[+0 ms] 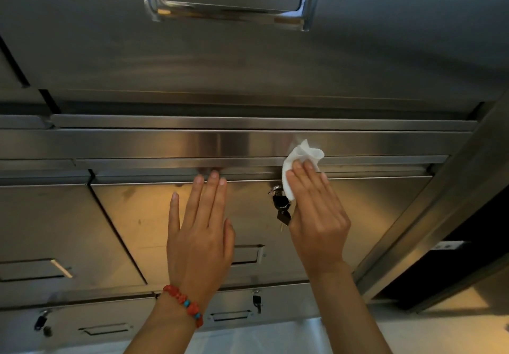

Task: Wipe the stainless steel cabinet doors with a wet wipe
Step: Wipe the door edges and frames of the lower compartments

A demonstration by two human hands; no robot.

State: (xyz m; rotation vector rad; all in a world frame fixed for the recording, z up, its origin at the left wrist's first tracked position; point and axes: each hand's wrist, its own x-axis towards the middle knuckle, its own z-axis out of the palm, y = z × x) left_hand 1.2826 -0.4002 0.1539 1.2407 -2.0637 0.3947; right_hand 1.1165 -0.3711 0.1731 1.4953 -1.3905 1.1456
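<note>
The cabinet door [154,216] under the left hand [201,243] fingers is brushed stainless steel, smooth, with a soft satin sheen and faint smudges. The rail [137,143] just above the fingertips is glossier steel. Under the right hand [319,216] fingers, the wet wipe [300,158] looks like soft white matt cloth, crumpled. Beside those fingers hang keys [282,212] with glossy black plastic heads. The upper handle [231,9] is mirror-polished metal.

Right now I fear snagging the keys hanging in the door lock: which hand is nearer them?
Right. The right hand sits beside the keys; the left hand lies flat, farther left.
</note>
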